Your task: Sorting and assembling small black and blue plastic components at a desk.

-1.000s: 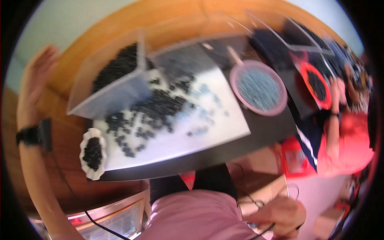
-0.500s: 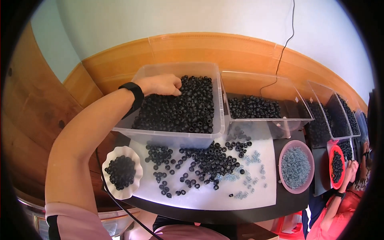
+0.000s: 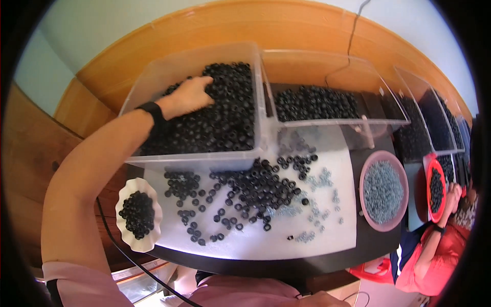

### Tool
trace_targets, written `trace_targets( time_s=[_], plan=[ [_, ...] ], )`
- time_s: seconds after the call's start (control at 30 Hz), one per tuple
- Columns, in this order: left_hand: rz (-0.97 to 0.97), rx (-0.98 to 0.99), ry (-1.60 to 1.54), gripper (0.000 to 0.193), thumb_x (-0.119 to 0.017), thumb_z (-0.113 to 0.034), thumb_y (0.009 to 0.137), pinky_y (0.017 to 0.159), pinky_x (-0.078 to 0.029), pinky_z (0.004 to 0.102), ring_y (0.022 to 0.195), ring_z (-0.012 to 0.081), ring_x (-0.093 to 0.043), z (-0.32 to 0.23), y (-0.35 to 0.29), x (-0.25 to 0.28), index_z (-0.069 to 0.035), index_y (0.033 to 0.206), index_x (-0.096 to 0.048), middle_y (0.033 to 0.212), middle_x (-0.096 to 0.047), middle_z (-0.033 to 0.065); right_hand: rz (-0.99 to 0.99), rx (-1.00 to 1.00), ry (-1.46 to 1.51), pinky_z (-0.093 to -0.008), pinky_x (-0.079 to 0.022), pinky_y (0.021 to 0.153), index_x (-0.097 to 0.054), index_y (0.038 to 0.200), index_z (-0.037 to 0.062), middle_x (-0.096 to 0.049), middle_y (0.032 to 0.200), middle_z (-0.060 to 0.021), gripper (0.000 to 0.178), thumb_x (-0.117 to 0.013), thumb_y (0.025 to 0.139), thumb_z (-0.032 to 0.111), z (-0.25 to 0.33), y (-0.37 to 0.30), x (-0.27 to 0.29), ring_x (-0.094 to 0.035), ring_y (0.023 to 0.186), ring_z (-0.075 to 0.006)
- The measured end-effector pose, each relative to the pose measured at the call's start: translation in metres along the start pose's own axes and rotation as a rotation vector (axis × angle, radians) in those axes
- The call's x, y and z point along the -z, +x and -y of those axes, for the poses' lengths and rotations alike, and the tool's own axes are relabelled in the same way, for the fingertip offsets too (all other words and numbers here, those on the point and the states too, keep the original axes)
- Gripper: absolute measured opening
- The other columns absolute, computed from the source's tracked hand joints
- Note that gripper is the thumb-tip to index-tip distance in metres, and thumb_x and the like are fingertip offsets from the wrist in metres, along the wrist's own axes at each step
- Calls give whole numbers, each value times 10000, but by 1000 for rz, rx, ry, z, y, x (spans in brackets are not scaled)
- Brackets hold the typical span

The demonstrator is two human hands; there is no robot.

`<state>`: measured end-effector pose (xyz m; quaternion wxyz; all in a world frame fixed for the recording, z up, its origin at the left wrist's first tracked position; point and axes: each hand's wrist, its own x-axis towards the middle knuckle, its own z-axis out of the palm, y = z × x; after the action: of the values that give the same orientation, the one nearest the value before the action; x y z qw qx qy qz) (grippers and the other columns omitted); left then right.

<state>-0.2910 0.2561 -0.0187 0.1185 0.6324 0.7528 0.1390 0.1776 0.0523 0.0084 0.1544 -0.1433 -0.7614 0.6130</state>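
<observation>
My left hand (image 3: 188, 96), with a black band on its wrist, reaches into a large clear plastic bin (image 3: 204, 159). It rests on a heap of small black ring-shaped pieces (image 3: 230, 120). Two fingertips show apart; the others are partly hidden among the pieces, and nothing shows held. Of my right hand (image 3: 327, 301), only a part appears at the lower edge, by my lap, its fingers out of sight. Loose black pieces (image 3: 266, 187) and small pale-blue clear pieces (image 3: 319, 179) lie scattered on a white sheet (image 3: 286, 245) in front of the bin.
A white scalloped bowl (image 3: 156, 204) of black pieces stands left. A pink bowl (image 3: 362, 199) of pale-blue pieces stands right. Behind is a second clear bin (image 3: 332, 122). At far right, a co-worker in red (image 3: 434, 261) has a hand by a red tray (image 3: 428, 197). A cable (image 3: 128, 250) crosses lower left.
The view has shifted, so the table sits higher and more to the left. My left hand stays in the bin, its fingers less curled. Part of my right hand has come in below.
</observation>
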Motion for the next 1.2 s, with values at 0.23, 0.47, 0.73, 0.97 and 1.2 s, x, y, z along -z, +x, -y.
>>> trace_targets(
  time_s=[0.23, 0.47, 0.73, 0.97, 1.2],
  plan=[
    [254, 277, -338, 308, -629, -25, 711, 340, -291, 286, 440, 129, -450, -11, -6, 40, -85, 1013, -627, 647, -521, 33, 33, -16, 25, -402, -515, 578, -612, 1181, -55, -643, 737, -146, 383, -594, 935, 238, -2, -13, 1, -655, 639, -333],
    [174, 220, -399, 187, -599, 10, 688, 325, -256, 250, 421, 97, -413, -52, -34, 77, -96, 840, -574, 595, -474, 6, 40, 13, -4, -395, -533, 605, -610, 1192, -56, -658, 755, -143, 394, -579, 935, 241, -3, -21, -6, -671, 665, -328],
    [244, 199, -352, 178, -597, 5, 673, 329, -264, 251, 414, 92, -416, -60, -53, 92, -84, 826, -577, 618, -504, 4, 69, -63, -22, -382, -554, 678, -600, 1210, -52, -684, 824, -154, 435, -599, 819, 138, 9, -33, -13, -697, 747, -327],
    [176, 119, -546, 188, -591, 53, 686, 324, -266, 211, 428, 57, -444, -132, -95, 110, -53, 835, -548, 679, -526, 17, 12, -99, 1, -378, -553, 665, -618, 1182, -42, -681, 816, -152, 411, -605, 806, 123, 3, -49, -16, -692, 727, -325],
    [384, -142, -531, 131, -632, 19, 706, 480, -361, 219, 563, 43, -476, -207, -169, 55, -62, 804, -599, 686, -529, -22, -33, -7, -62, -384, -517, 589, -638, 1136, -37, -640, 732, -129, 333, -643, 844, 124, 7, -55, -18, -654, 639, -318]
  ],
)
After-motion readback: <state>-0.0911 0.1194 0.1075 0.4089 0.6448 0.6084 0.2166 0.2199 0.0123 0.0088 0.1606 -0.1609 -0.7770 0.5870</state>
